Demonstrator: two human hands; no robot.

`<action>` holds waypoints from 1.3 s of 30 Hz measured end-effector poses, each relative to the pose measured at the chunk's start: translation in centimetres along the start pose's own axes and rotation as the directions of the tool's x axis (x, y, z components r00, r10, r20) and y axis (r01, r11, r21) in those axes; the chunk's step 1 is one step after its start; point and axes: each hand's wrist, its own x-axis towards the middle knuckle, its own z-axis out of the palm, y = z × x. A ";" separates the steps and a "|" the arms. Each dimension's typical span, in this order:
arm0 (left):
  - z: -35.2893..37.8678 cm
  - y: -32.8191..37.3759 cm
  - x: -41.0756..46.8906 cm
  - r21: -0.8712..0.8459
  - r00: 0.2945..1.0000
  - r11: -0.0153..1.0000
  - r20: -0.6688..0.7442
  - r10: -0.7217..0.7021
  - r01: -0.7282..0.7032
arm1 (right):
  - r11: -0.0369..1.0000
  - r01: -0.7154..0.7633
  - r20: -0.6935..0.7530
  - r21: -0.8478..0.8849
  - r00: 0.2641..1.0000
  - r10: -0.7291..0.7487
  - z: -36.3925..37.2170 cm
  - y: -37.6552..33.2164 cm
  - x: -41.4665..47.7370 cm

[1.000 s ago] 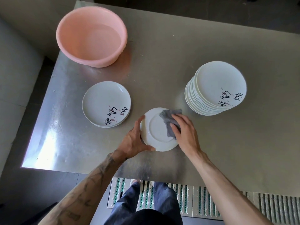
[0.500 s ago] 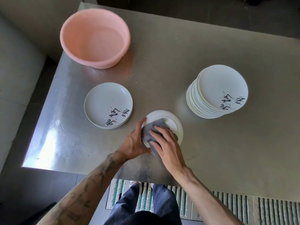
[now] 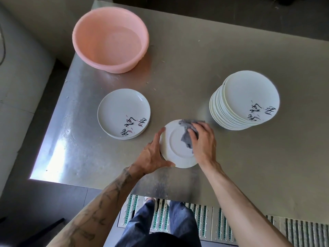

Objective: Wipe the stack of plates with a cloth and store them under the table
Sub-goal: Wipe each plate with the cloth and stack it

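Observation:
A white plate [image 3: 175,150] is held bottom side up over the near part of the steel table [image 3: 187,59]. My left hand [image 3: 153,154] grips its left rim, thumb along the near edge. My right hand [image 3: 203,139] presses a grey cloth [image 3: 187,132] onto the plate's right side. A tall stack of white plates [image 3: 243,100] with black brush writing stands to the right. A low pile of the same plates [image 3: 123,114] lies to the left.
A pink plastic basin [image 3: 110,39] sits at the table's far left corner. The table's left edge and near edge are close to my hands. Below the near edge are a ridged floor grating [image 3: 213,223] and my legs.
My right hand slid the cloth from the plate's near left part back to its right side. My left hand kept its grip on the rim.

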 end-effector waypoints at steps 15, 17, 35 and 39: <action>-0.2 0.8 -1.0 -0.219 0.997 0.976 -0.077 -0.004 -0.013 | 0.996 0.005 -0.068 0.089 0.998 0.002 -1.0 1.2 -10.2; -0.4 1.4 -1.3 -0.366 0.993 0.931 -0.111 -0.050 0.006 | 0.993 -0.027 -0.073 0.118 0.997 0.036 -1.5 1.2 -10.0; -6.1 15.5 -0.5 -0.246 0.843 0.912 -0.512 0.166 -0.329 | 0.990 -0.070 -0.079 0.119 0.994 0.079 -4.5 2.0 -8.1; -5.9 19.1 2.0 -0.054 0.773 0.886 -0.515 0.370 -0.460 | 0.990 -0.071 -0.060 0.119 0.995 0.079 -4.8 1.7 -7.8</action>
